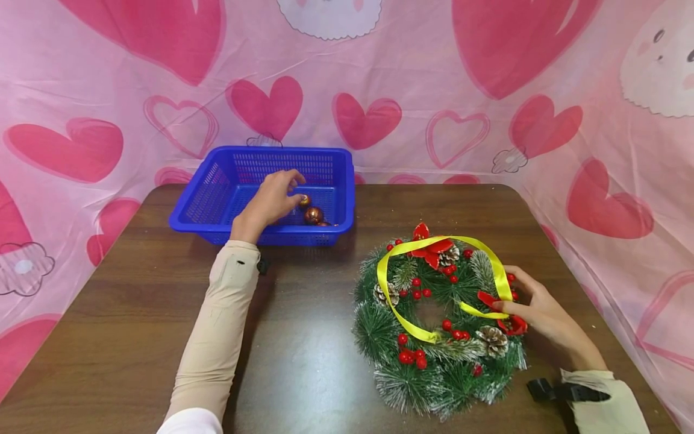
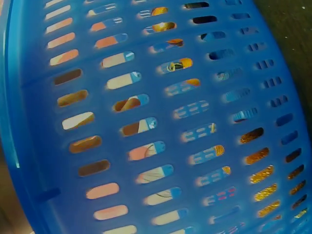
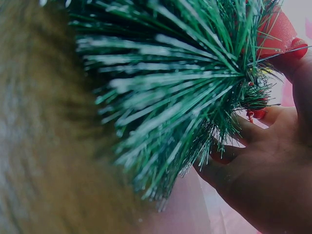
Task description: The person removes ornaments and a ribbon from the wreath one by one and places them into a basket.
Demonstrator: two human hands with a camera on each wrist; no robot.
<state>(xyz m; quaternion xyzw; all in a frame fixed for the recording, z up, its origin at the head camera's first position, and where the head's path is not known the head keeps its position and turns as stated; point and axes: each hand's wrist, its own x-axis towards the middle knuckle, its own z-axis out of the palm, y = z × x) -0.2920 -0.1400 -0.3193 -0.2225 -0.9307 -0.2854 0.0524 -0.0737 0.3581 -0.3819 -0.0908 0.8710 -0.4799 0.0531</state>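
Observation:
My left hand (image 1: 273,196) reaches over the near rim into a blue plastic basket (image 1: 206,227). Its fingers and thumb are spread apart, with the thumb tip beside a small shiny bauble (image 1: 306,201). Just nearer lies a copper-coloured bauble (image 1: 313,215). On the right of the table, my right hand (image 1: 547,319) grips the edge of a green Christmas wreath (image 1: 401,380), thumb on top near a red flower (image 1: 514,325) and fingers round the outer side. A yellow ribbon (image 1: 387,265) loops over the wreath, one part passing by the thumb. In the right wrist view, frosted needles (image 3: 165,87) partly cover the fingers.
Both stand on a brown wooden table (image 1: 303,337), the basket at the back left. A pink cloth with hearts (image 1: 374,120) hangs behind and at the sides. The left wrist view is filled by the basket's slotted wall (image 2: 44,146), with gold glints through the slots.

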